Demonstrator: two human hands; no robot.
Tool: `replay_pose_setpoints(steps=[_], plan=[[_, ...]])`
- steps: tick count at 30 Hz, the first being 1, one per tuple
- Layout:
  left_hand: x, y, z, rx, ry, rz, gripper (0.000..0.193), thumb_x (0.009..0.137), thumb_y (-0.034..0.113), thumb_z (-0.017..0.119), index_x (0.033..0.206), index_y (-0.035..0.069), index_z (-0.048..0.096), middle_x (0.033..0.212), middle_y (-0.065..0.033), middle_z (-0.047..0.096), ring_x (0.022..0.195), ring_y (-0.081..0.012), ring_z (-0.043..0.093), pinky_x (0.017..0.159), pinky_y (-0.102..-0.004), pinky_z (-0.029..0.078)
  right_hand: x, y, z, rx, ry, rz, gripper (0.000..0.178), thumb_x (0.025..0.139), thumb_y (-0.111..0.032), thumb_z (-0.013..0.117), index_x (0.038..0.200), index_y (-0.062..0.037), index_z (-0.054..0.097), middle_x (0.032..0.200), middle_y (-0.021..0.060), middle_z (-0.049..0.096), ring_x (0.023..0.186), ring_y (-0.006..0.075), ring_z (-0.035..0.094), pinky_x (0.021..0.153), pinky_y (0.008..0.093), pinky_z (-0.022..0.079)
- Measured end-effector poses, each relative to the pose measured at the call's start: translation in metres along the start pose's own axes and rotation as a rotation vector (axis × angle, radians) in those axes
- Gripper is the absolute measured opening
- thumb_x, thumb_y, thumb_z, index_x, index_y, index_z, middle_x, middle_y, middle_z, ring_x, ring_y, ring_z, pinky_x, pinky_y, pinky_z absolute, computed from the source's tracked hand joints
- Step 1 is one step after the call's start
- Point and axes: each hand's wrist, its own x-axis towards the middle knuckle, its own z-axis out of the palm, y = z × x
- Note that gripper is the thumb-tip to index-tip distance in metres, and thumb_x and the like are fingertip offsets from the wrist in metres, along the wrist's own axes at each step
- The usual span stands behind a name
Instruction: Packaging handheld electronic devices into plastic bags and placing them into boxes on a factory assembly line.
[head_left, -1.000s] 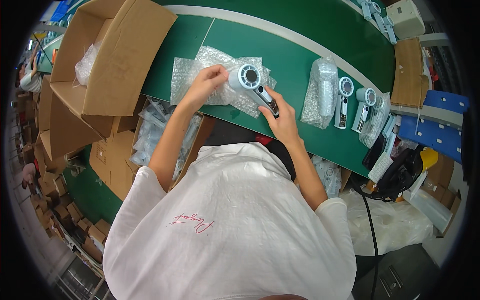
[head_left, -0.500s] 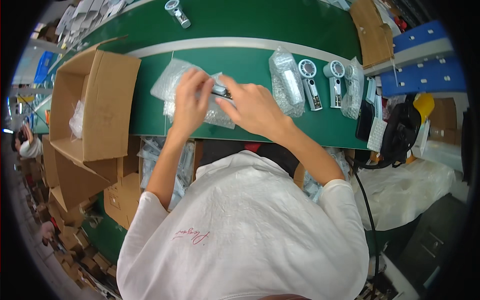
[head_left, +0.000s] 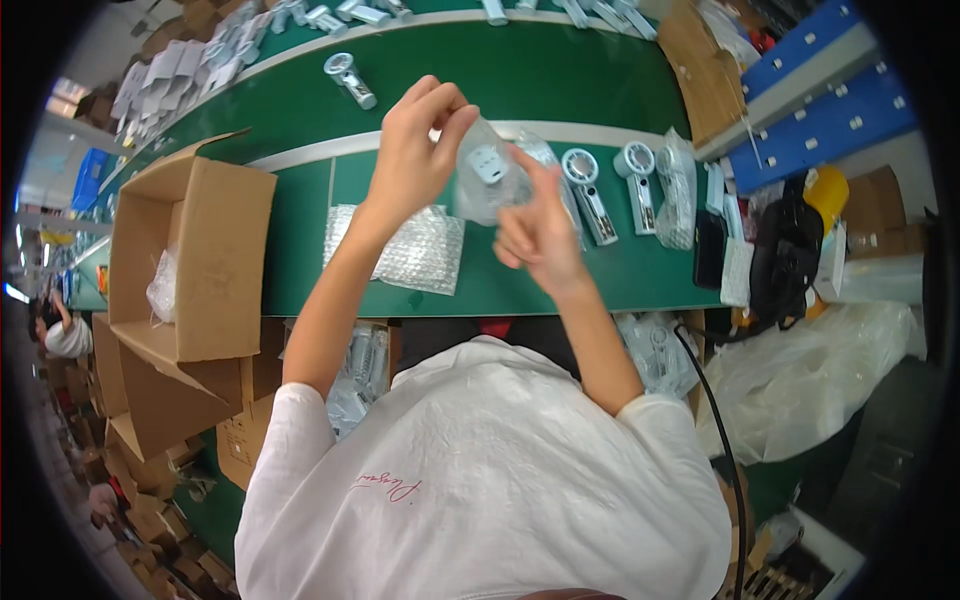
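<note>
My left hand (head_left: 415, 150) is raised over the bench, thumb and fingers pinched on the top of a translucent bag (head_left: 478, 205). Inside the bag shows a pale blue piece (head_left: 488, 165) with small dark slots; the rest of it is hard to make out. My right hand (head_left: 540, 225), slightly blurred, has its index finger stretched up against the bag's right side, with its other fingers curled and no object visible in them. Below the left wrist lies a flat bubble-wrap bag (head_left: 425, 255) on the green bench top (head_left: 560, 285).
Two pale blue handheld fans (head_left: 592, 200) (head_left: 638, 185) lie to the right, beside a bubble-wrapped one (head_left: 677, 195). Another fan (head_left: 350, 80) rests farther back. A cardboard box (head_left: 225, 265) stands left; a phone (head_left: 709, 250) and black bag (head_left: 785, 245) lie right.
Both hands have come up off the bench, and the translucent bag now hangs from my left hand. My right hand has moved right, its index finger extended. The bubble-wrap bag underneath is uncovered.
</note>
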Motion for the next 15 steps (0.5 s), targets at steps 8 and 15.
replay_pose_setpoints(steps=[8,15], plan=[[-0.033,0.001,0.057,-0.198,-0.242,0.129,0.011,0.093,0.01,0.061,0.087,0.001,0.06,0.076,-0.0015,0.052,0.066,-0.0096,0.044,0.059,-0.0247,0.037,0.0,0.002,0.003,0.116,0.361,0.191,0.064,0.097,-0.062,0.04,0.144,-0.0179,0.044,0.094,0.0078,0.063,0.06,0.0102,0.054,0.044,0.0206,0.044],[0.001,-0.064,0.037,-0.226,-0.198,-0.267,0.01,0.09,0.011,0.062,0.095,0.002,0.062,0.077,-0.0054,0.055,0.069,-0.0176,0.052,0.064,-0.0294,0.045,-0.001,0.002,-0.057,-0.379,-0.003,0.27,0.058,0.089,-0.018,0.066,0.143,-0.0136,0.047,0.119,0.0051,0.06,0.067,0.0109,0.056,0.051,0.0217,0.049]])
